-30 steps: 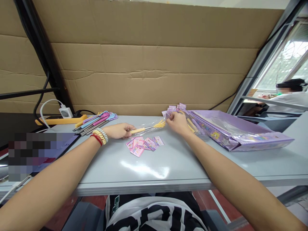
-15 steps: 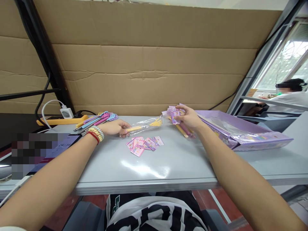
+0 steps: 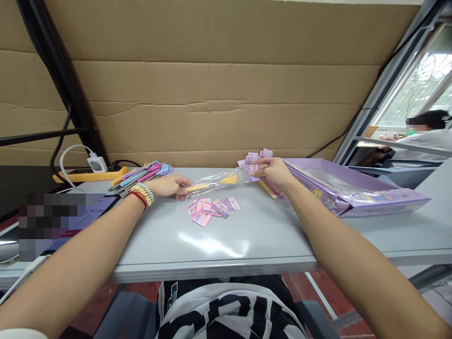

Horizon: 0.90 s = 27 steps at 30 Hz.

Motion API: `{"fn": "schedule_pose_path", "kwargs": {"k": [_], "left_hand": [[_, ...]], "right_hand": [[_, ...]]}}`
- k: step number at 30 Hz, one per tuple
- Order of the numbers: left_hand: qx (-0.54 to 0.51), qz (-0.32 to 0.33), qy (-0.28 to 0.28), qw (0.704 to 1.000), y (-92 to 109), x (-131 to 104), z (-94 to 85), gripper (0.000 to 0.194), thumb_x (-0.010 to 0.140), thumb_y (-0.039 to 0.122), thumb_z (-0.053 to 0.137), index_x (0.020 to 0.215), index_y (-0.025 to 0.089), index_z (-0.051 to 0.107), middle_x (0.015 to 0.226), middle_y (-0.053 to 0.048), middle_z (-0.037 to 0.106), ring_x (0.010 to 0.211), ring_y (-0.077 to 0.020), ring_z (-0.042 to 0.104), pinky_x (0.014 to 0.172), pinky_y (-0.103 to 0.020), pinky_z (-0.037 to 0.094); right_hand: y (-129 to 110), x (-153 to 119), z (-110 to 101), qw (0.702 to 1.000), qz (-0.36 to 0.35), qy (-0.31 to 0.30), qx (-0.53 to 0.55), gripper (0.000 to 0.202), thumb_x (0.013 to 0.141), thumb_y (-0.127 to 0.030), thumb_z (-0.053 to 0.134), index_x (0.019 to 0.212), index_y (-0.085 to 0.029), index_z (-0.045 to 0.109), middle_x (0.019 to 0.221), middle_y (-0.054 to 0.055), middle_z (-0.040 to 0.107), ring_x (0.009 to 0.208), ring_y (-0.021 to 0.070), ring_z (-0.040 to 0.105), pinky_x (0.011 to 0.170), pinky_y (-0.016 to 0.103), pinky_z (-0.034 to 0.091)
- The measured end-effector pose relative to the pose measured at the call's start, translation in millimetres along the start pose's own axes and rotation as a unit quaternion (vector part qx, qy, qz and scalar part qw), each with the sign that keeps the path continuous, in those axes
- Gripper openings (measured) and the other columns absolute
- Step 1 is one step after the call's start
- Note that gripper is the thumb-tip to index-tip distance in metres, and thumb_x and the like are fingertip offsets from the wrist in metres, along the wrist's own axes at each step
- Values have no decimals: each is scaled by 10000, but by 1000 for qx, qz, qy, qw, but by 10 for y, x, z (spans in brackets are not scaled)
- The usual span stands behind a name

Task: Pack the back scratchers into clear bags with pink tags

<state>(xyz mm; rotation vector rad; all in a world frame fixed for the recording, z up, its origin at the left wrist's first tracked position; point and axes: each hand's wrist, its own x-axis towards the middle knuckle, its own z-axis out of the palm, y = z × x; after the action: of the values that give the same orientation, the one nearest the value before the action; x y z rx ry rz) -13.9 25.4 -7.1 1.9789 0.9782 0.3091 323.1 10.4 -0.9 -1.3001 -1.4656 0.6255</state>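
Note:
A yellow back scratcher [image 3: 230, 179] with a small hand-shaped head lies inside a clear plastic bag [image 3: 212, 180]. My left hand [image 3: 173, 186] grips the bag at the handle end. My right hand [image 3: 273, 172] pinches a small purple printed card [image 3: 253, 173] at the bag's other end; whether the card is inside the bag I cannot tell. Under and behind my right hand lie several bagged back scratchers [image 3: 267, 189] with purple cards at their tops. Between my hands, nearer me, is a loose pile of pink and purple cards [image 3: 212, 209].
Several unbagged back scratchers [image 3: 148, 175] lie at the left, beside a yellow power strip [image 3: 92, 176] with a white plug. A purple box [image 3: 356, 188] sits at the right. Far left is a lit screen [image 3: 84, 219]. Cardboard [image 3: 219, 84] backs the table. Another person [image 3: 427, 136] sits beyond the frame.
My right hand has shifted slightly left, bringing a purple card from over the bagged pile to the end of the clear bag. My left hand keeps its hold.

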Motion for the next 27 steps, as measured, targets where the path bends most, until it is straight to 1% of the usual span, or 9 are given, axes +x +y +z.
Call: {"fn": "schedule_pose_path", "kwargs": {"k": [3, 6, 9, 13, 16, 18, 20, 24, 27], "left_hand": [[1, 0, 3, 1000, 26, -7, 10, 202, 665, 303, 685, 796, 155, 647, 676, -13, 589, 613, -127, 516, 589, -241, 397], [-1, 0, 1, 1000, 39, -13, 13, 178, 670, 290, 675, 781, 155, 643, 669, -12, 585, 613, -125, 511, 594, -240, 396], [-8, 1, 2, 1000, 37, -18, 9, 173, 669, 274, 666, 793, 155, 645, 664, -11, 582, 607, -123, 506, 587, -237, 390], [-14, 0, 4, 1000, 28, -16, 4, 172, 654, 264, 668, 782, 151, 643, 671, -15, 582, 600, -120, 500, 574, -234, 371], [-9, -7, 1, 1000, 19, -7, 2, 198, 654, 287, 673, 801, 158, 642, 652, -3, 569, 595, -117, 488, 576, -233, 365], [-8, -8, -3, 1000, 14, -3, -1, 208, 654, 299, 678, 804, 161, 638, 639, 4, 560, 594, -117, 483, 577, -234, 364], [-7, -8, -4, 1000, 9, -1, -5, 213, 654, 301, 680, 804, 157, 636, 635, 5, 554, 596, -117, 482, 577, -235, 364], [-1, -9, -5, 1000, -4, 0, -10, 243, 661, 296, 671, 848, 145, 636, 674, -2, 561, 615, -119, 494, 585, -237, 375], [6, -7, -6, 1000, -18, 6, -14, 246, 674, 301, 656, 864, 145, 635, 690, -5, 566, 625, -121, 499, 592, -240, 386]], "right_hand": [[-62, -39, 28, 998, 41, -6, 38, 334, 520, -102, 793, 798, -138, 611, 537, -26, 547, 520, 138, 564, 497, 265, 505], [-91, -62, 39, 997, 47, -26, 54, 379, 500, -93, 815, 802, -135, 589, 564, -20, 582, 513, 122, 573, 483, 238, 502], [-76, -67, 24, 993, 49, -68, 79, 400, 513, -145, 832, 832, -140, 592, 589, -23, 602, 497, 107, 573, 489, 231, 521], [-76, -87, -13, 983, 59, -137, 107, 335, 567, -260, 822, 792, -138, 606, 564, -21, 593, 402, 76, 511, 520, 271, 565], [-120, -120, -22, 973, 69, -175, 137, 300, 556, -248, 822, 726, -143, 598, 528, -30, 578, 347, 54, 467, 567, 288, 584], [-151, -137, -16, 972, 70, -184, 132, 265, 552, -199, 819, 683, -145, 594, 474, -56, 533, 333, 45, 454, 610, 283, 591], [-161, -138, -10, 975, 70, -177, 110, 238, 558, -156, 812, 654, -145, 595, 444, -66, 505, 361, 59, 496, 607, 257, 588], [-75, -77, -8, 983, 75, -151, 78, 267, 528, -141, 831, 671, -146, 607, 551, 4, 623, 536, 143, 642, 511, 217, 557], [30, -17, 8, 981, 60, -168, 72, 315, 489, -163, 850, 690, -143, 609, 597, 29, 658, 556, 153, 647, 530, 242, 567]]}}
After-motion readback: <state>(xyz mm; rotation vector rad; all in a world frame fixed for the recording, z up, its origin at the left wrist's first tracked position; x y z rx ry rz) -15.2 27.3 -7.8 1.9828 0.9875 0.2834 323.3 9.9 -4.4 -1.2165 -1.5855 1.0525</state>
